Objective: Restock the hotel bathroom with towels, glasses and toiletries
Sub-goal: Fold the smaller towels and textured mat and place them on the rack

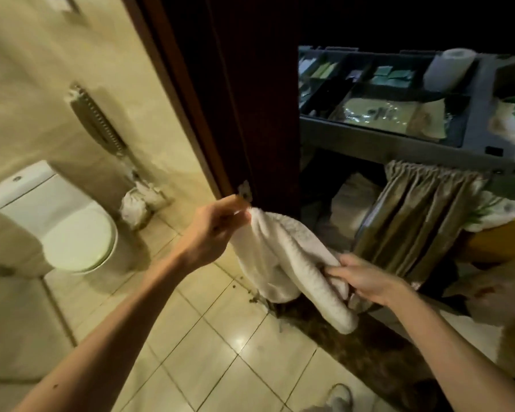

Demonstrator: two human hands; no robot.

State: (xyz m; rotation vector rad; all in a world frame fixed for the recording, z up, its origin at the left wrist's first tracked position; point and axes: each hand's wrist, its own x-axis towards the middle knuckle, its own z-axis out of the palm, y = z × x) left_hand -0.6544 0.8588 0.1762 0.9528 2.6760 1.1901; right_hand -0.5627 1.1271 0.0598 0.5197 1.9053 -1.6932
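A white towel [283, 254] hangs between my two hands at the bathroom doorway. My left hand [217, 230] pinches its upper corner near the dark door edge. My right hand [366, 281] grips the lower bunched part, and the loose end droops toward the floor. Beyond the doorway stands a grey housekeeping cart [399, 144]; its top tray holds toiletry packets [393, 75] and a white paper roll [448, 68]. The frame is blurred.
A white toilet [57, 218] stands at the left against the tiled wall, with a lined bin [137, 203] beside it. The dark wooden door [250, 99] fills the middle. A beige curtain [422, 215] hangs below the cart's tray. Tiled floor [214, 337] lies underfoot.
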